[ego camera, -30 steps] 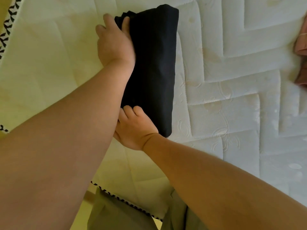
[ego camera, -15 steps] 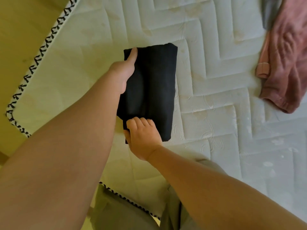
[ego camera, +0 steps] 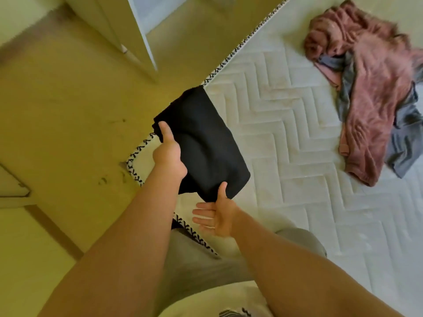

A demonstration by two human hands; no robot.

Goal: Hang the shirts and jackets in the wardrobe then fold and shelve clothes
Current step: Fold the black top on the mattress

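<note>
A folded black garment (ego camera: 206,143) hangs in the air above the corner of the white quilted mattress (ego camera: 286,138). My left hand (ego camera: 169,154) grips its left edge, thumb on top and fingers hidden beneath. My right hand (ego camera: 217,216) is just below the garment's near corner. Its fingers are straight and spread to the left, and only the thumb tip touches the cloth. A crumpled pink garment (ego camera: 366,88) lies in a heap with a grey garment (ego camera: 405,138) at the far right of the mattress.
A white wardrobe panel (ego camera: 137,35) stands at the top over the yellowish floor (ego camera: 68,110). The mattress edge with black stitching (ego camera: 231,56) runs diagonally. A low piece of furniture (ego camera: 11,184) sits at the left edge. My grey trousers (ego camera: 201,266) show below.
The black garment has come up off the mattress and moved left over its corner. My right hand's fingers have let go and straightened. The view has swung towards the wardrobe.
</note>
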